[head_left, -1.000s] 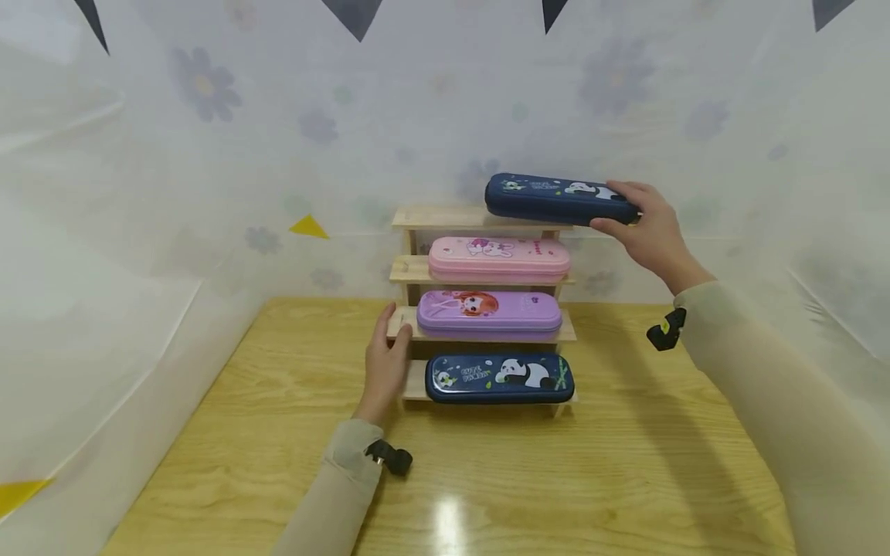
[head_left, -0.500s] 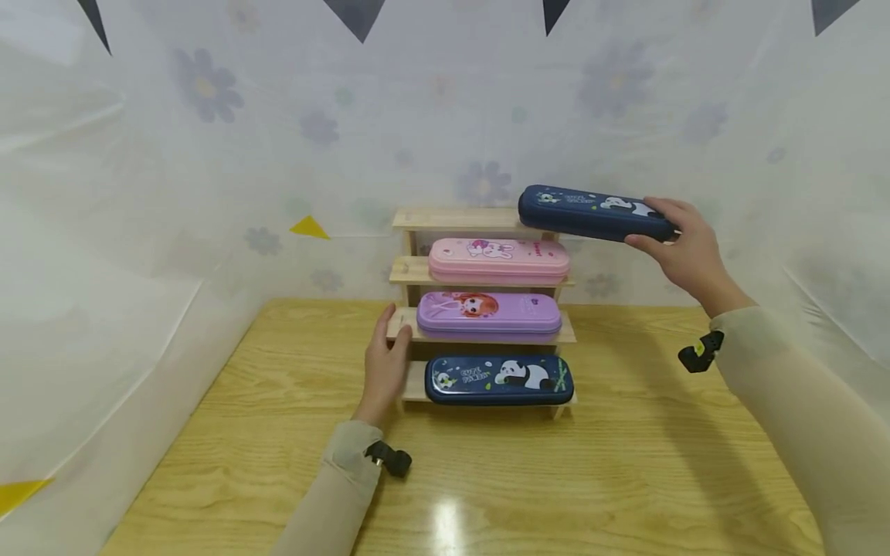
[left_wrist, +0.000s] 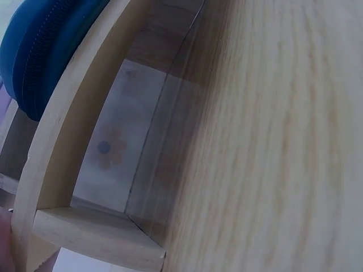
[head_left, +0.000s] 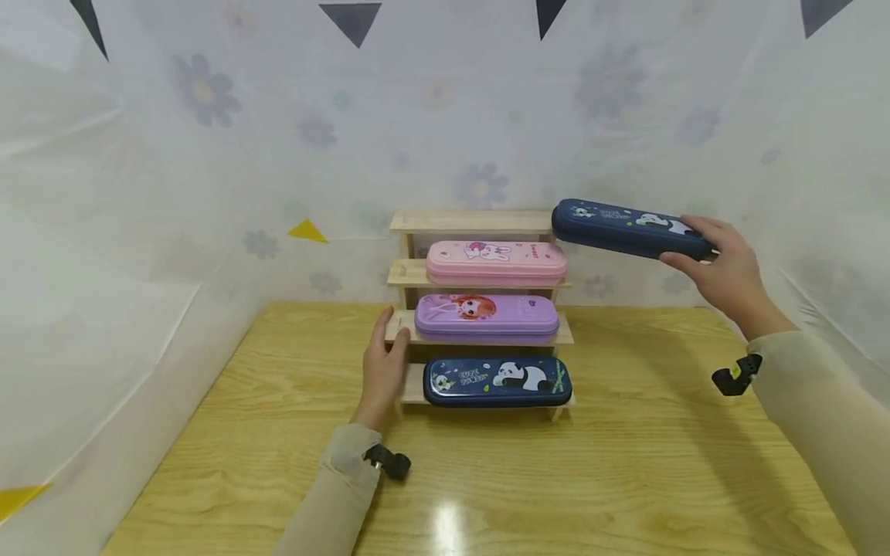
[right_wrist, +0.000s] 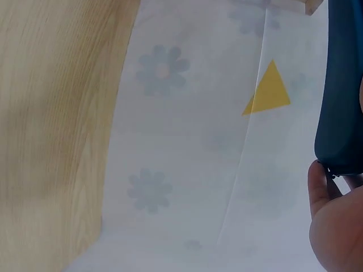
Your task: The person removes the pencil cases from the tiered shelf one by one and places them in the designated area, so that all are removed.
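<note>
My right hand (head_left: 730, 270) grips the right end of a navy pencil case (head_left: 629, 226) with a panda print, held in the air right of the top tier and sloping down to the right. In the right wrist view the thumb presses the end of this navy case (right_wrist: 343, 113). My left hand (head_left: 382, 374) holds the left end of a stepped wooden rack (head_left: 476, 221) at its second tier from the bottom. On the rack's lower tiers lie a pink rabbit pencil case (head_left: 495, 262), a purple pencil case with a girl (head_left: 487, 316) and another navy panda case (head_left: 497, 381).
The rack stands on a wood-grain table (head_left: 459, 479) near the back. A pale flowered sheet (head_left: 431, 139) hangs behind and at both sides. Dark triangular pennants (head_left: 353, 22) show along the top, and a yellow triangle (head_left: 307, 230) is on the back sheet.
My right hand has carried the navy pencil case from above the top tier to the right and lower. My left hand has kept its place on the rack.
</note>
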`<act>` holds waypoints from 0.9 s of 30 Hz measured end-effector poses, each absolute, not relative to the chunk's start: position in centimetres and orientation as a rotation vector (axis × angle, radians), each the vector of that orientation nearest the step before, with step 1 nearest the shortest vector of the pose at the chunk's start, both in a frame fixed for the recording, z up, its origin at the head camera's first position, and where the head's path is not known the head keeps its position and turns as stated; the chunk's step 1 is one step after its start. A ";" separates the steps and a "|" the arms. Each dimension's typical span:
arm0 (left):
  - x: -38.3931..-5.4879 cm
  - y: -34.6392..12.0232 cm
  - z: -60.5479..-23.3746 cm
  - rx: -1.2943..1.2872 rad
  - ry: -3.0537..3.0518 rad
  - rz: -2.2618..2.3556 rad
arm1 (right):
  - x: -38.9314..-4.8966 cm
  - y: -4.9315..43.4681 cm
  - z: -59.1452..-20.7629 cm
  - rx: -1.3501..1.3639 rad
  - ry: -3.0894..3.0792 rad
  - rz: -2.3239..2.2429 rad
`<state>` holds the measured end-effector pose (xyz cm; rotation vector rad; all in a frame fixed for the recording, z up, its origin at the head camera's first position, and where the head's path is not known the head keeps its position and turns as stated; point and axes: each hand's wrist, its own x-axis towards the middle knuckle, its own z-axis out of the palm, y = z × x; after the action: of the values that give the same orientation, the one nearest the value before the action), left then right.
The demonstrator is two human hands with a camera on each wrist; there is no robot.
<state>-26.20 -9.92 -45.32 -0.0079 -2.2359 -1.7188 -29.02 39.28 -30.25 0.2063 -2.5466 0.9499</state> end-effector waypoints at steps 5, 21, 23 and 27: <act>-26.0 -9.9 -45.2 0.005 -2.240 -1.721 | -28.2 40.3 -30.6 0.162 -2.555 0.959; -26.0 -9.9 -45.0 0.004 -2.246 -1.724 | -27.2 42.7 -32.6 0.089 -2.591 0.930; -26.0 -9.9 -45.1 -0.003 -2.247 -1.723 | -27.2 42.8 -32.9 0.092 -2.594 0.923; -25.9 -9.9 -45.1 -0.002 -2.246 -1.721 | -27.4 42.8 -33.6 0.096 -2.611 0.893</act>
<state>-25.94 -9.88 -45.13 -0.0020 -2.2458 -1.7213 -27.36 42.84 -33.60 0.0961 -2.6106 0.8931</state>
